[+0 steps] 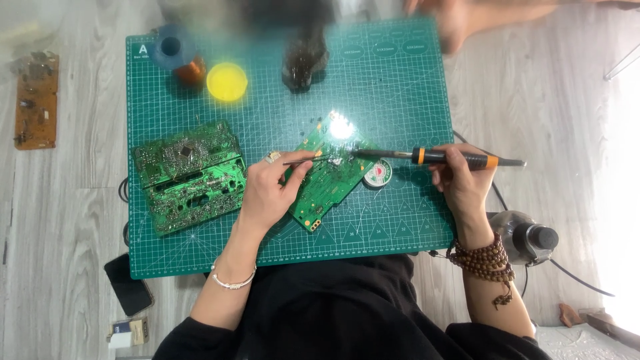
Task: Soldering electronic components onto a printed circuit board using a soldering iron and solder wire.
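Green circuit board (327,175) under soldering iron (437,157)

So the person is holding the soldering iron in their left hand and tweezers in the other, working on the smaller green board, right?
Not quite: the head view shows the soldering iron in the right hand. The left hand holds the tweezers. Both tips do meet over the smaller green board on the cutting mat.
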